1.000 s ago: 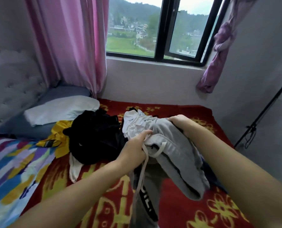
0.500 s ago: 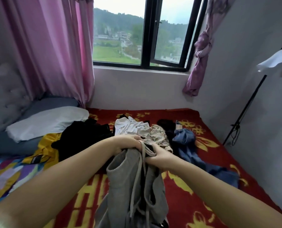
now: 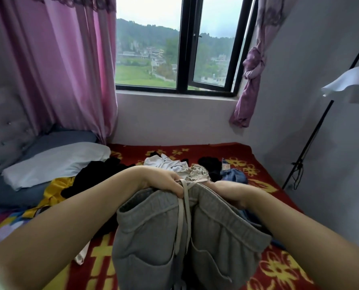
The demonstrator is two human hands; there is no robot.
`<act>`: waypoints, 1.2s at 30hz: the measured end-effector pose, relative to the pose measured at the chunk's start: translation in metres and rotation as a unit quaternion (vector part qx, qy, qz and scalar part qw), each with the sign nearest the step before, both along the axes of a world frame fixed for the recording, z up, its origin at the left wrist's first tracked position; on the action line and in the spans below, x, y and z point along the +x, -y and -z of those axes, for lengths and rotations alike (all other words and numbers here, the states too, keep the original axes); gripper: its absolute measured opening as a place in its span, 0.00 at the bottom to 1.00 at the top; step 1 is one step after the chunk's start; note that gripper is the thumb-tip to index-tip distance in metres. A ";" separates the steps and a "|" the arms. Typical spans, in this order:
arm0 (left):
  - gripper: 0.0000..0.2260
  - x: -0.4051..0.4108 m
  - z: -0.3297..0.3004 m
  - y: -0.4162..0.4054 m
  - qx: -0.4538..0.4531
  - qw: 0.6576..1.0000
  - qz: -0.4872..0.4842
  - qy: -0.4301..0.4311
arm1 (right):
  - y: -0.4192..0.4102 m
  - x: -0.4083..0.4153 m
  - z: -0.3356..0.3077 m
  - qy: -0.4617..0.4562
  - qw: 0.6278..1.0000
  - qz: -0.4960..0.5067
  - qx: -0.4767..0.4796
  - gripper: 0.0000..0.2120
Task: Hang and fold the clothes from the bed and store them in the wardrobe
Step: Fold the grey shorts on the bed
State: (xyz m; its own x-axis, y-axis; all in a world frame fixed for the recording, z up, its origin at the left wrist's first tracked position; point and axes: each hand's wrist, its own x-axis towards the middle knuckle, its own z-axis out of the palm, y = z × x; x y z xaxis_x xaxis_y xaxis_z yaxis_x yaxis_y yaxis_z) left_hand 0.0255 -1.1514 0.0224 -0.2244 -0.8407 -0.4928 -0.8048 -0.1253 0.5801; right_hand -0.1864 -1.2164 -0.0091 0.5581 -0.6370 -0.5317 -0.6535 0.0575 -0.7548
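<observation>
— Two hands are working here: the left hand (image 3: 164, 183) and the right hand (image 3: 226, 192) are each gripping the waistband of the grey sweatpants (image 3: 187, 237), fingers curled, lifting them above the bed (image 3: 258, 164).

— And the rest?

— Beyond the hands, the unsorted clothes (image 3: 174, 164) are lying unfolded; the wardrobe isn't showing. The job is looking barely begun.

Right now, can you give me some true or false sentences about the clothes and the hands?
1. Both hands hold the grey pants at the waistband. True: the left hand and right hand grip it.
2. The pants lie flat on the bed. False: they hang from the hands.
3. A white pillow lies left of the black garment. True.
4. The bed cover is plain blue. False: red with yellow flowers.
</observation>
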 end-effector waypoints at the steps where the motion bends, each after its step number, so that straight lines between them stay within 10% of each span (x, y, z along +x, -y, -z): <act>1: 0.08 0.001 0.002 0.001 -0.001 1.000 -0.009 -0.002 | 0.003 0.000 0.006 -0.023 1.000 0.013 -0.010 0.34; 6: 0.22 0.015 0.019 -0.003 0.024 0.999 -0.005 -0.022 | 0.002 0.002 0.008 -0.057 0.998 -0.008 -0.036 0.30; 9: 0.13 0.029 0.024 -0.002 0.010 0.995 -0.073 -0.062 | -0.007 -0.009 0.000 0.016 0.997 -0.077 0.027 0.29; 11: 0.04 0.035 0.024 -0.003 -0.010 0.985 -0.133 -0.109 | -0.017 -0.011 0.005 -0.089 0.974 -0.174 -0.113 0.34; 14: 0.08 0.042 0.021 -0.008 -0.022 0.988 -0.127 -0.091 | -0.019 -0.004 0.009 -0.160 0.928 -0.206 -0.267 0.03; 20: 0.15 0.048 0.074 -0.050 -0.049 0.995 -0.032 0.086 | 0.013 0.007 -0.074 -0.248 0.889 -0.273 -0.273 0.14; 28: 0.10 0.102 0.110 -0.097 -0.109 0.948 -0.298 -0.020 | 0.026 0.103 -0.040 -0.390 0.739 -0.377 -0.399 0.14; 30: 0.12 0.141 0.079 -0.119 -0.174 0.904 -0.390 -0.019 | 0.019 0.139 -0.035 -0.308 0.747 -0.360 -0.467 0.15; 36: 0.10 0.174 -0.085 -0.174 -0.536 0.620 -0.567 -0.088 | -0.020 0.222 -0.116 0.262 0.819 -0.152 -0.487 0.20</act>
State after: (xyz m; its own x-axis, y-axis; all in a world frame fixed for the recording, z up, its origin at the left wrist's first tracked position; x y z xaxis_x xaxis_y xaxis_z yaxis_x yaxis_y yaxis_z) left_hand 0.1994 -0.9770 0.1069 0.8383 -0.3313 0.4329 -0.4650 -0.0202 0.8851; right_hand 0.0356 -1.1960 0.1069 0.7590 -0.4056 0.5094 -0.0969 -0.8439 -0.5276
